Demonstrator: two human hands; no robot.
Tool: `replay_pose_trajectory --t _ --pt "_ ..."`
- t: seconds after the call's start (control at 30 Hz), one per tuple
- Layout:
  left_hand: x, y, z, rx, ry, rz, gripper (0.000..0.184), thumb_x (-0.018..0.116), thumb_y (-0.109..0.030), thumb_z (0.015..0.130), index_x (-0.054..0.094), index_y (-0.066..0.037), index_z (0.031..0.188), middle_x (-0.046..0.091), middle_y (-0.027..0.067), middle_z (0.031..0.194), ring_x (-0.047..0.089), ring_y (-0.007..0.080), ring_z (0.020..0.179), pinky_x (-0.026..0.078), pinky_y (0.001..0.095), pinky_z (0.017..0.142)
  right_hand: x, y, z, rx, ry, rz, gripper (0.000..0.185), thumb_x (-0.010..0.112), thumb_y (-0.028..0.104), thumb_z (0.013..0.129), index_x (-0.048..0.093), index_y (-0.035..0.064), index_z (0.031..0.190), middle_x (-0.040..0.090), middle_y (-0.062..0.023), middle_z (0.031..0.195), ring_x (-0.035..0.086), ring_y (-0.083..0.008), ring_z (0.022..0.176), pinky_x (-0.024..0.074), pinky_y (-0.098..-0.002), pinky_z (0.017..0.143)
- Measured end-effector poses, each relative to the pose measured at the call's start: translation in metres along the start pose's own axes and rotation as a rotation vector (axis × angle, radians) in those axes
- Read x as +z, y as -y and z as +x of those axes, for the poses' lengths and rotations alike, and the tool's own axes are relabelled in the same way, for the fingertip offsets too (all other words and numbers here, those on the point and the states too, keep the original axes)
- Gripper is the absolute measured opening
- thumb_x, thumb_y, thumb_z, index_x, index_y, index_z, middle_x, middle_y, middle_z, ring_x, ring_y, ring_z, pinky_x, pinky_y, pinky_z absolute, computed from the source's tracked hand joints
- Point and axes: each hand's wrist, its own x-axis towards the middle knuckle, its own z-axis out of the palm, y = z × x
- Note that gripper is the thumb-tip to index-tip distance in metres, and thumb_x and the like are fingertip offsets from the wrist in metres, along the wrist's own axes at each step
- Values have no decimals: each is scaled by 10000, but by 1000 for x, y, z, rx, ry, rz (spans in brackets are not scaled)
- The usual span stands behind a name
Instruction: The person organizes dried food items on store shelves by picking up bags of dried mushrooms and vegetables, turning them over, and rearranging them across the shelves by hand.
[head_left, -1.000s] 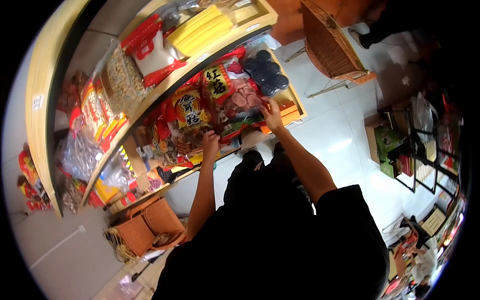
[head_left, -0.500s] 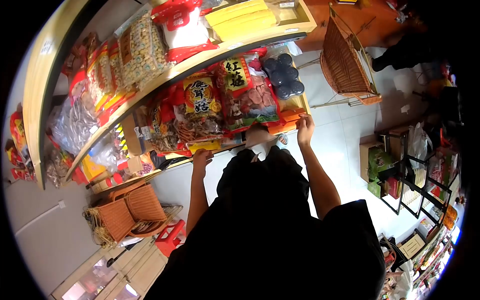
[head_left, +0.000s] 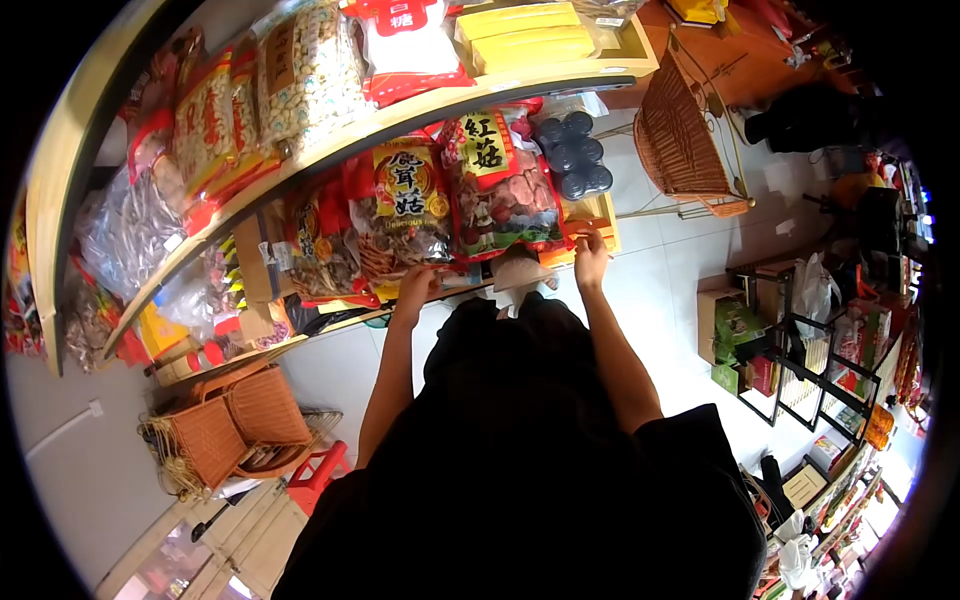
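Observation:
My left hand (head_left: 417,288) is at the shelf's front edge, below a red and gold bag of dried mushrooms (head_left: 405,205). Its fingers bend toward the bag's lower edge, and their tips are partly hidden. To the right lies a red bag with a yellow label (head_left: 510,190), with pinkish-brown dried pieces showing through its clear window. My right hand (head_left: 591,260) is at that bag's lower right corner, its fingers closed together there. Orange boxes or strips show beside this corner. Another dark bag of dried mushrooms (head_left: 322,245) lies farther left.
Above, a wooden shelf (head_left: 500,86) holds a white-and-red bag (head_left: 412,45), yellow packs (head_left: 525,38) and a bag of pale pieces (head_left: 310,75). Dark round containers (head_left: 572,155) lie beyond the red bag. Wicker baskets (head_left: 685,130) stand right, others (head_left: 245,420) lower left near a red stool (head_left: 318,472).
Both hands have moved in closer to the bags on the lower shelf. My right hand has come to the red bag's corner and its fingers have drawn together. The view has shifted slightly.

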Motion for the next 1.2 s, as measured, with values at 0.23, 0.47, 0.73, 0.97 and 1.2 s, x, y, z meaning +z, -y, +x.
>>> replay_pose_trajectory --t 0.23,0.47,0.73,0.97,1.2 --pt "30 -26 40 45 105 150 177 567 -216 831 535 -42 826 576 45 765 554 127 654 459 271 596 9 -32 27 -86 187 -475 403 619 332 844 544 58 1129 529 -243 1164 428 -402 1152 344 -458 993" --pt "59 -34 109 114 -135 372 487 685 -350 779 534 33 1038 591 145 1013 564 283 925 433 363 837 34 -3 31 171 349 -506 703 587 539 812 430 81 1322 473 -277 1253 392 -432 1197 310 -469 1038" --pt "97 -75 77 124 -102 376 825 751 -496 697 490 62 1246 572 172 1221 552 272 1093 406 336 930 38 -2 35 48 498 -494 816 579 544 836 323 29 1415 555 -271 1193 528 -364 1141 402 -396 968" --pt "89 -111 64 -14 9 440 920 716 -593 676 447 -30 1353 513 148 1321 481 281 1192 376 391 958 51 37 22 201 554 -451 902 489 676 787 155 225 1492 299 -208 1473 245 -461 1344 173 -527 1096" --pt "64 -117 9 -130 -53 92 729 697 -511 772 488 -83 1324 543 59 1286 500 234 1171 396 362 963 13 80 13 -84 673 -321 697 568 474 844 335 178 1431 467 -208 1304 459 -385 1170 365 -429 990"
